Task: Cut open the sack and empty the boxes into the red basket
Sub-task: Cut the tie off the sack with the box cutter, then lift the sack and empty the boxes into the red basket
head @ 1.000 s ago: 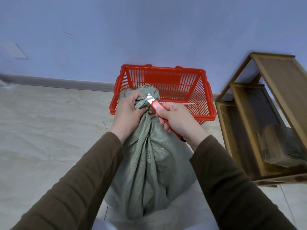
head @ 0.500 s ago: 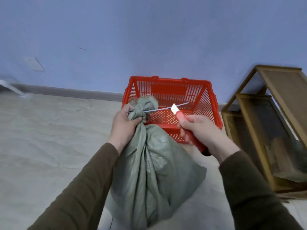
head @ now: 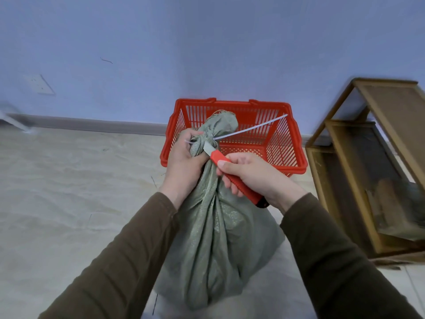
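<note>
Firmly, left hand [head: 184,164] fingers [head: 192,137] encircle sack [head: 216,238] neck (tied).

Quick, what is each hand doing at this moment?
Left hand: closed around the tied neck of the grey-green woven sack.
Right hand: closed on the red-handled utility knife.

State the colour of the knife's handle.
Red, on the knife in the right hand; head view.
</note>
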Demonstrator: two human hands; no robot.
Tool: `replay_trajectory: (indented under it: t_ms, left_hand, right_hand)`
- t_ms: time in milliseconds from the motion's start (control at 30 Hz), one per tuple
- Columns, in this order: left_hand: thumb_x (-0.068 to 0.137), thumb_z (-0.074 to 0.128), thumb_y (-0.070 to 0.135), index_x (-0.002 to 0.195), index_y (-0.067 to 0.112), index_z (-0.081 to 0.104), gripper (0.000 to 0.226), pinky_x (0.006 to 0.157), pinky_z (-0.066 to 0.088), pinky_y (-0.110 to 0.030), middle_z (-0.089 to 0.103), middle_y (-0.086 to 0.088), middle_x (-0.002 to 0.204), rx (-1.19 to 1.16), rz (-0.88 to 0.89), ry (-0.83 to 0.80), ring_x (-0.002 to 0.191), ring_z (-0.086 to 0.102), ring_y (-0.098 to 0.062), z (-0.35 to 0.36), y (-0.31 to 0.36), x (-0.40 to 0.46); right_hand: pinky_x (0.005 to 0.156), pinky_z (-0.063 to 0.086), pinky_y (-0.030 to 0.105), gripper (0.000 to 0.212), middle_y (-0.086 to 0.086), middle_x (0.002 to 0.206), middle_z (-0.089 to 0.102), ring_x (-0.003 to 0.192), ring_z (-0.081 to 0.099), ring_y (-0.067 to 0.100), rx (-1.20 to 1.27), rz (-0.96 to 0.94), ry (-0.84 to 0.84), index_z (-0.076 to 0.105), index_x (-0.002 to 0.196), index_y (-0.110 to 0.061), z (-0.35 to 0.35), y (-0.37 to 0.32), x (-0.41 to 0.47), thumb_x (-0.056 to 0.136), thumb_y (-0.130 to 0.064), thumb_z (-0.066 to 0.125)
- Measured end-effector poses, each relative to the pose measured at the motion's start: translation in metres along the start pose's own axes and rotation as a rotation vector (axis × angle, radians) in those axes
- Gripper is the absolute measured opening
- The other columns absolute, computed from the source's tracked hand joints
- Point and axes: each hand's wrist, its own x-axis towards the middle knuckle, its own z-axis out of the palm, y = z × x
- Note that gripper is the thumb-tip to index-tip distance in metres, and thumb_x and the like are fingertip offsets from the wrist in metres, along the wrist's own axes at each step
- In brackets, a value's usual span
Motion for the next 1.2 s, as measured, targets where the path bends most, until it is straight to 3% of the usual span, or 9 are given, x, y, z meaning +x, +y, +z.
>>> replay_trajectory:
  t_ms: [167,333,467,533,633,700,833,967,1200]
  left_hand:
    - [0.082,0.074,0.011,0.116,0.022,0.057,0.039,0.105,0.050,-0.063,0.069,-0.026,0.123,-0.086,-0.040,0.010,0.103,0.067,-0.030,0.003,0.008,-0.004]
    - [0.082,0.066,0.023,0.130,0.029,0.057,0.049,0.103,0.054,-0.058,0.072,-0.019,0.122,-0.122,-0.073,-0.079,0.104,0.071,-0.029,0.009,0.019,-0.012]
    - [0.101,0.037,0.020,0.143,0.024,0.054,0.046,0.067,0.059,-0.020,0.079,0.001,0.082,-0.164,-0.064,-0.176,0.071,0.073,-0.006,0.013,0.018,-0.013]
    - [0.107,0.033,0.016,0.143,0.025,0.057,0.045,0.070,0.052,-0.007,0.079,0.017,0.086,-0.091,-0.047,-0.137,0.077,0.072,0.007,0.013,0.018,-0.014]
    - [0.111,0.041,0.015,0.142,0.021,0.063,0.039,0.096,0.056,-0.025,0.080,0.009,0.112,-0.128,-0.083,-0.075,0.106,0.074,-0.007,0.009,0.018,-0.010]
    - [0.111,0.045,0.016,0.138,0.019,0.067,0.035,0.097,0.058,-0.035,0.081,-0.001,0.113,-0.175,-0.129,-0.037,0.104,0.075,-0.016,0.009,0.017,-0.009]
    - [0.108,0.047,0.015,0.118,0.015,0.076,0.031,0.090,0.060,-0.038,0.081,-0.003,0.104,-0.159,-0.137,0.157,0.099,0.076,-0.022,0.011,0.016,-0.006]
    - [0.112,0.034,0.019,0.100,0.014,0.068,0.036,0.054,0.056,-0.021,0.071,-0.003,0.084,-0.222,-0.222,0.377,0.064,0.066,-0.008,-0.004,0.010,-0.001]
    - [0.106,0.019,0.005,0.091,0.012,0.051,0.036,0.065,0.054,-0.024,0.055,-0.006,0.085,-0.379,-0.177,0.971,0.069,0.060,-0.016,-0.075,-0.008,0.019]
  right_hand:
    - [0.048,0.039,0.024,0.023,0.002,0.062,0.057,0.047,0.048,0.011,0.043,-0.088,0.078,0.060,0.081,-0.016,-0.003,0.002,0.000,0.102,-0.025,0.066]
    - [0.044,0.042,0.021,0.014,-0.003,0.060,0.059,0.044,0.049,0.007,0.294,-0.185,0.429,0.068,0.091,-0.018,0.007,0.006,0.011,0.092,-0.025,0.080]
    - [0.044,0.044,0.021,0.027,-0.008,0.065,0.062,0.047,0.049,0.003,0.319,-0.165,0.423,0.067,0.102,-0.017,0.022,0.005,0.016,0.087,-0.029,0.085]
    - [0.042,0.042,0.021,0.019,-0.012,0.054,0.059,0.043,0.048,0.003,0.323,-0.156,0.430,0.068,0.093,-0.019,0.022,0.006,0.018,0.087,-0.027,0.084]
    - [0.040,0.040,0.020,0.014,-0.009,0.052,0.057,0.040,0.048,0.005,0.322,-0.124,0.452,0.070,0.091,-0.013,0.019,0.006,0.019,0.090,-0.022,0.081]
    - [0.040,0.039,0.020,0.011,-0.010,0.052,0.057,0.039,0.048,0.004,0.326,-0.105,0.447,0.070,0.089,-0.016,0.018,0.006,0.019,0.092,-0.021,0.079]
    - [0.042,0.042,0.021,0.009,-0.010,0.055,0.060,0.042,0.050,0.005,0.385,-0.093,0.425,0.070,0.090,-0.019,0.020,0.005,0.018,0.092,-0.022,0.078]
    - [0.041,0.044,0.020,0.008,-0.002,0.066,0.060,0.042,0.050,0.005,0.518,-0.078,0.498,0.069,0.095,-0.018,0.015,0.007,0.017,0.093,-0.019,0.077]
    - [0.042,0.046,0.019,0.012,0.004,0.080,0.060,0.044,0.051,0.003,0.613,-0.080,0.560,0.068,0.102,-0.017,0.008,0.013,0.018,0.093,-0.018,0.076]
